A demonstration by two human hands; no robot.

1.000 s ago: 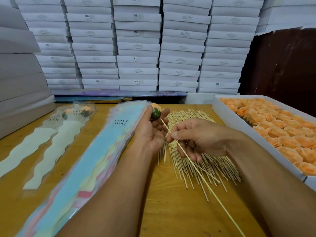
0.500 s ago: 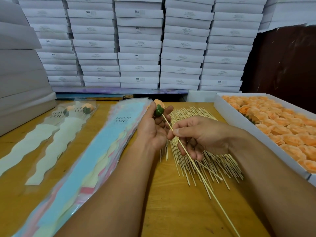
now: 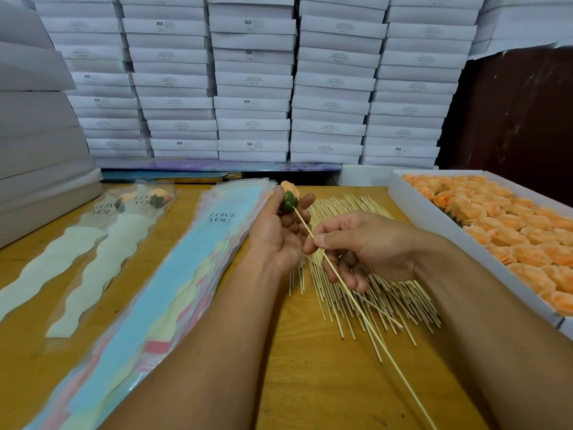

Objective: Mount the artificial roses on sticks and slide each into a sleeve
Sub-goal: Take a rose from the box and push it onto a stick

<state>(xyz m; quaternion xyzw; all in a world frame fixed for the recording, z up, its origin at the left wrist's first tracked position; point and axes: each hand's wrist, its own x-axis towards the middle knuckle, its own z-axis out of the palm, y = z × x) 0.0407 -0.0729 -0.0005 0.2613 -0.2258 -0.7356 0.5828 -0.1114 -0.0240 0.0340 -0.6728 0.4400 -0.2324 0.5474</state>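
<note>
While the left hand (image 3: 279, 231) pinches an orange rose (image 3: 290, 193) green base toward the stick (image 3: 341, 287), the right hand's (image 3: 369, 246) thumb and forefinger pinch it, apparently seating the tip; empty sleeves (image 3: 173, 290) lie left.

Orange artificial rose with green base (image 3: 290, 197) meets thin pale wooden stick (image 3: 347, 293).
Left hand (image 3: 279, 234) grips the rose; right hand (image 3: 369, 243) pinches the stick.

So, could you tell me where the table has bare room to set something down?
Bare wood lies near the front edge, between the sleeve stack and the stick pile. The rose box crowds the right.
</note>
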